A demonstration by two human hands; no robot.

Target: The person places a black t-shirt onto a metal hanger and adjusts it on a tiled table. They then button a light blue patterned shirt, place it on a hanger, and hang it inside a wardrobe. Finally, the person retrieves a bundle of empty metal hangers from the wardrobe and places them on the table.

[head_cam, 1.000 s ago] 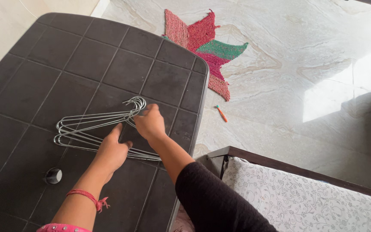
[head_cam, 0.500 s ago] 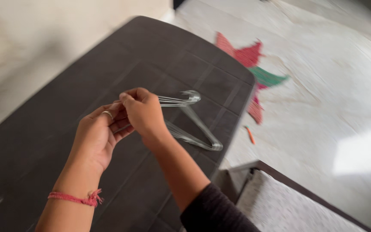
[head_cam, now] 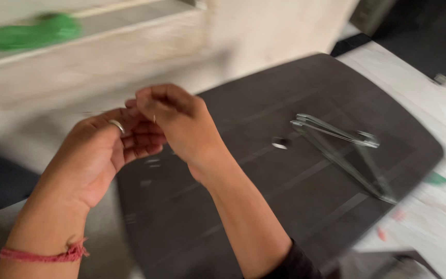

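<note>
Metal hangers point(head_cam: 344, 150) lie stacked on the dark table point(head_cam: 264, 222), right of both hands. Left hand point(head_cam: 96, 155) and right hand point(head_cam: 179, 124) curl together; whether they pinch anything I cannot tell. Separate fingers slowly.

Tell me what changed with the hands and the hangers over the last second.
Both hands, left hand and right hand, let go of the wire hangers and rose together, fingers meeting; blur hides anything they pinch. The hangers now lie apart from them to the right on the dark table. The small round object remains on the table.
</note>
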